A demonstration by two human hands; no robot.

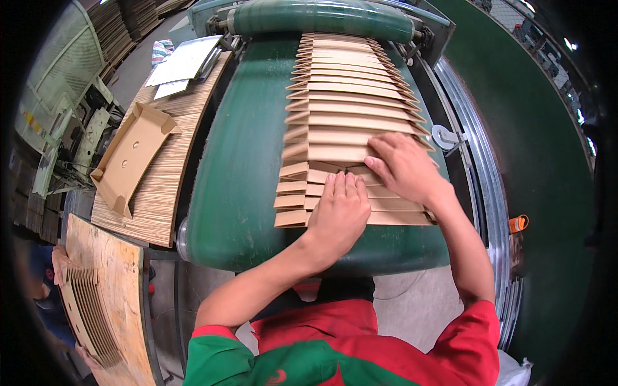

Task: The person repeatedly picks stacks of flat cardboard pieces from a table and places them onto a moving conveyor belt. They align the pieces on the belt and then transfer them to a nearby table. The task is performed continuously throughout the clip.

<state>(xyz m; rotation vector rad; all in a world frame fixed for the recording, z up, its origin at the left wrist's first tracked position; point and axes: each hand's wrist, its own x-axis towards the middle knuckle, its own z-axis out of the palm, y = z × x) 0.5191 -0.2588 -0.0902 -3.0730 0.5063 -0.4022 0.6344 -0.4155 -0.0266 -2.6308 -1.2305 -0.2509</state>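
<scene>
Folded brown cardboard pieces (pixel 357 116) overlap in a long row down the green conveyor belt (pixel 238 161). My left hand (pixel 342 202) lies on the nearest pieces, its fingers stretched out side by side and the fingertips at a gap in the row; its thumb is hidden. Just to the right and farther up, my right hand (pixel 409 166) rests over the cardboard with thumb and fingers apart. Between the two hands a dark opening shows among the folds. I see neither hand closed around a piece.
A roller (pixel 322 19) spans the belt's far end. On the left, a wood-grain board (pixel 164 174) bears an open cardboard tray (pixel 135 154) and papers (pixel 183 61). Lower left, another person's hands hold slotted cardboard (pixel 93 315) at a wooden board. Metal rails (pixel 479 174) run along the right.
</scene>
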